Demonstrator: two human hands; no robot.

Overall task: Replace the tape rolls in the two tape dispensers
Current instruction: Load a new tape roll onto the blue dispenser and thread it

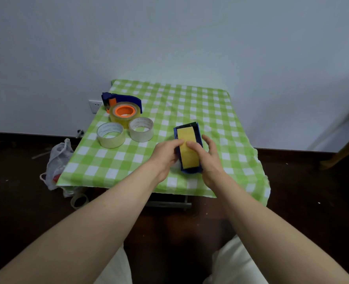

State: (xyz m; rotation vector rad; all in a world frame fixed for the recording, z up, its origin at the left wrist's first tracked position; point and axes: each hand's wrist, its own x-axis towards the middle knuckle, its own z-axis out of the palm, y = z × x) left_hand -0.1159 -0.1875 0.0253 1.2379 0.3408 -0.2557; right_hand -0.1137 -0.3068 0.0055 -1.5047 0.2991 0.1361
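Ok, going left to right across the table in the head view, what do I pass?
Yellowish tape roll → whitish tape roll → left hand → blue dispenser → right hand.

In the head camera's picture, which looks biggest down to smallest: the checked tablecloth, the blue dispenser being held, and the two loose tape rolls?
1. The tablecloth.
2. The dispenser.
3. The left roll and the right roll: they look about alike, so unranked.

Glossy plastic tape rolls (110, 137) on a smooth checked tablecloth (210, 111)
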